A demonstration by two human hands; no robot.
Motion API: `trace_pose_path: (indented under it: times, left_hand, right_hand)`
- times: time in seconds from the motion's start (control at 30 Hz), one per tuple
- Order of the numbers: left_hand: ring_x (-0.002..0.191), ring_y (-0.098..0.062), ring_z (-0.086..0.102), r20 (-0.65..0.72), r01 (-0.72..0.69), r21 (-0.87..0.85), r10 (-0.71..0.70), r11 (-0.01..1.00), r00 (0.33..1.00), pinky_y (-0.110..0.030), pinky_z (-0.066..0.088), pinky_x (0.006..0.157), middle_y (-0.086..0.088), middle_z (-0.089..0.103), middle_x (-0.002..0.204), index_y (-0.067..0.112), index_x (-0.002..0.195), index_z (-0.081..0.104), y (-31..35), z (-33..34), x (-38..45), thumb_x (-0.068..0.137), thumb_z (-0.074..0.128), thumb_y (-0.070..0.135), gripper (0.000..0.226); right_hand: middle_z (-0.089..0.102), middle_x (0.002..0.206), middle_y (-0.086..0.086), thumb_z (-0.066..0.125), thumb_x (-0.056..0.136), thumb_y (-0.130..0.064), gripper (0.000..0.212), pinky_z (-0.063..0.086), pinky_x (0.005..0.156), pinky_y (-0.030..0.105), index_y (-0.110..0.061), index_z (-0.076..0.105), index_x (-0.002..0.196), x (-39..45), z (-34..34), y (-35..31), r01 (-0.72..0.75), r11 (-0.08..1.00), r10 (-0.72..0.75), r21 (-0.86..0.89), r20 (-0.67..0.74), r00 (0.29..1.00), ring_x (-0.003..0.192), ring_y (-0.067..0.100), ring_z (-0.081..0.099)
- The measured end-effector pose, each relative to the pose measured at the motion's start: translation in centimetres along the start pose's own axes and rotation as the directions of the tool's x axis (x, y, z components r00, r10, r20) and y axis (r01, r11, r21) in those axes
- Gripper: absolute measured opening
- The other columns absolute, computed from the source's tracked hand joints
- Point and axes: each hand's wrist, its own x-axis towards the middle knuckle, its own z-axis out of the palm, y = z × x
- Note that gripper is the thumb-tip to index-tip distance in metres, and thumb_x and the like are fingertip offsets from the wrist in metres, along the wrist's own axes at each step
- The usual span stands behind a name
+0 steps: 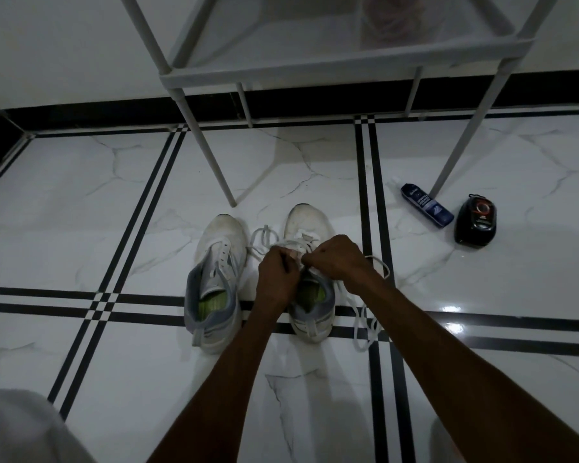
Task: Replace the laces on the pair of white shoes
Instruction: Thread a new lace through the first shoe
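Observation:
Two white shoes with grey collars and green insoles stand side by side on the tiled floor, toes pointing away. The left shoe (216, 282) shows no lace in its eyelets. Over the tongue of the right shoe (310, 228), my left hand (278, 279) and my right hand (336, 259) each pinch a white lace (264, 238). Loops of the lace lie between the shoes, and a long loose stretch trails down the right shoe's outer side (365, 325). My hands hide the eyelets.
A white metal rack (214, 168) stands just beyond the shoes, one leg close to the left toe. A dark blue bottle (427, 205) lies to the right beside another rack leg. A black rounded shoe-polish container (476, 220) sits further right. A pale cloth (20, 429) is bottom left.

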Motion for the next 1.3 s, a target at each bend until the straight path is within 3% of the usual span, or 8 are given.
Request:
trace_pose_path:
  times: [0.1, 0.27, 0.4, 0.6, 0.77, 0.9, 1.1, 1.3]
  left_hand:
    - [0.097, -0.022, 0.057, -0.218, 0.03, 0.023, -0.024, 0.999, 0.976, -0.018, 0.038, 0.073, -0.013, 0.059, 0.105, -0.001, 0.112, 0.056, 0.5, -3.3, 1.4, 0.1, 0.052, 0.006, 0.015]
    - [0.103, -0.036, 0.058, -0.782, 0.109, -0.011, -0.077, 0.994, 0.619, -0.028, 0.04, 0.087, -0.025, 0.059, 0.109, -0.008, 0.108, 0.056, 0.8, -10.5, 3.7, 0.096, 0.039, 0.002, 0.023]
    - [0.098, -0.019, 0.054, -0.49, -0.247, 0.169, 0.298, 0.954, 0.819, -0.029, 0.043, 0.089, -0.005, 0.062, 0.103, 0.009, 0.103, 0.064, 0.7, -7.0, 2.4, 0.096, 0.06, 0.014, 0.009]
    - [0.085, -0.006, 0.062, 0.061, -0.25, 0.117, 0.245, 0.961, 0.968, -0.033, 0.053, 0.076, 0.005, 0.07, 0.092, 0.024, 0.087, 0.071, -1.0, -2.1, 1.6, 0.089, 0.071, 0.043, 0.019]
    - [0.098, -0.027, 0.062, -0.276, 0.032, 0.421, 0.094, 0.906, 0.957, -0.045, 0.052, 0.086, -0.008, 0.067, 0.102, 0.012, 0.099, 0.065, -0.9, -4.7, 2.1, 0.088, 0.07, 0.016, 0.013]
    - [0.117, -0.04, 0.047, -0.64, 0.294, 0.265, -0.061, 0.918, 0.766, -0.046, 0.04, 0.09, -0.02, 0.056, 0.124, 0.003, 0.115, 0.06, -1.2, -9.3, 3.2, 0.083, 0.064, 0.0, 0.032]
    - [0.111, -0.022, 0.051, 0.045, -0.259, 0.339, 0.26, 0.904, 0.965, -0.046, 0.043, 0.094, 0.008, 0.064, 0.107, 0.036, 0.089, 0.068, 0.5, -3.4, 1.2, 0.087, 0.074, 0.038, 0.006]
    - [0.111, -0.035, 0.056, -0.199, 0.042, 0.509, 0.071, 0.86, 0.977, -0.051, 0.047, 0.095, -0.015, 0.061, 0.114, 0.005, 0.106, 0.068, 0.0, -4.9, 1.8, 0.089, 0.065, 0.011, 0.018]
  right_hand:
    - [0.069, 0.092, 0.012, 0.082, 0.071, -0.038, 0.05, 0.052, 0.061, 0.026, 0.002, 0.071, 0.1, 0.5, 0.1, 0.7, -0.064, 0.995, 0.064, 0.078, 0.001, 0.998, 0.085, 0.023, 0.067]
    - [0.073, 0.092, 0.013, 0.082, 0.073, -0.031, 0.036, 0.059, 0.081, 0.039, -0.002, 0.075, 0.093, 0.4, -0.1, 1.4, -0.063, 0.985, 0.057, 0.158, 0.041, 0.998, 0.09, 0.026, 0.069]
    - [0.074, 0.091, 0.016, 0.083, 0.073, -0.031, 0.035, 0.058, 0.081, 0.039, 0.0, 0.076, 0.089, 0.5, -0.2, 0.9, -0.04, 0.99, 0.033, 0.136, 0.055, 0.998, 0.086, 0.025, 0.068]
    - [0.074, 0.092, 0.014, 0.08, 0.077, -0.031, 0.032, 0.058, 0.083, 0.041, -0.003, 0.077, 0.092, 0.2, -0.2, 0.7, -0.018, 0.991, 0.012, 0.133, 0.05, 0.999, 0.09, 0.026, 0.07]
    - [0.074, 0.091, 0.013, 0.082, 0.072, -0.028, 0.03, 0.06, 0.084, 0.044, -0.004, 0.076, 0.09, 0.4, -0.2, 0.9, -0.064, 0.986, 0.059, 0.153, 0.039, 0.997, 0.089, 0.025, 0.071]
    - [0.074, 0.09, 0.014, 0.081, 0.075, -0.026, 0.026, 0.059, 0.086, 0.046, -0.004, 0.077, 0.088, 0.2, -0.4, 1.0, -0.05, 0.983, 0.041, 0.176, 0.056, 0.998, 0.091, 0.027, 0.071]
    - [0.073, 0.094, 0.014, 0.082, 0.076, -0.028, 0.032, 0.059, 0.087, 0.044, -0.002, 0.075, 0.094, 0.3, -0.3, 0.5, -0.05, 0.984, 0.038, 0.17, 0.072, 0.997, 0.093, 0.027, 0.07]
    - [0.074, 0.092, 0.016, 0.081, 0.074, -0.025, 0.029, 0.059, 0.086, 0.047, 0.0, 0.076, 0.088, 0.5, -0.2, 0.9, -0.069, 0.984, 0.066, 0.165, 0.025, 0.998, 0.092, 0.029, 0.071]
